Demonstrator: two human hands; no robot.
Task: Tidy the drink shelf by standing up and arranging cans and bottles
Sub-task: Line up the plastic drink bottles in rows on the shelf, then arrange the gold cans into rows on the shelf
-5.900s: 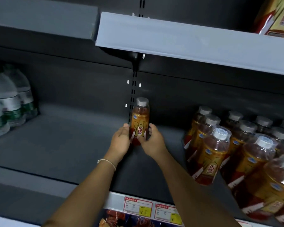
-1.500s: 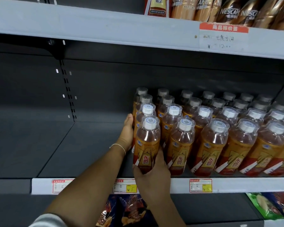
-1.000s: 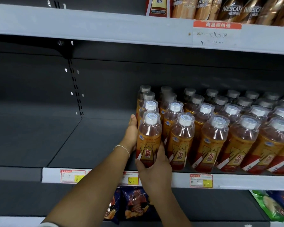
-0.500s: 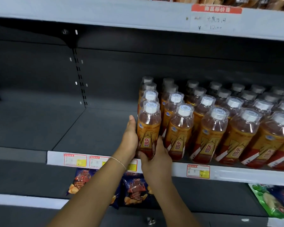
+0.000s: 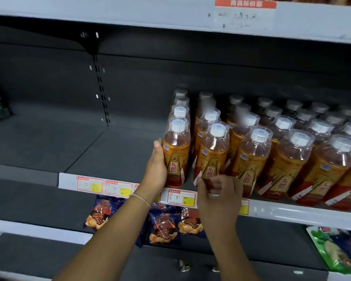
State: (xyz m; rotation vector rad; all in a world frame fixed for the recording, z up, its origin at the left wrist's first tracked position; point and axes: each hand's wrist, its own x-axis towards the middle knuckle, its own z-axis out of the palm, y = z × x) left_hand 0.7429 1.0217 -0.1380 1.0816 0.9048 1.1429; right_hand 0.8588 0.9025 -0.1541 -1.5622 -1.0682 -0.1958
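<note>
Bottle (image 5: 175, 157) at the shelf's (image 5: 118, 153) front left corner of the rows, cupped by the left hand (image 5: 156, 169), looks full, rigid and slick-labelled, best gripped mid-body, while the right hand (image 5: 219, 196) curls loosely, holding nothing.

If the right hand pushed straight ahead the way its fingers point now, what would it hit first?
Most likely the second front bottle: the right hand is curled at its base, fingers toward the lower label. They may already be touching; depth is unclear.
</note>
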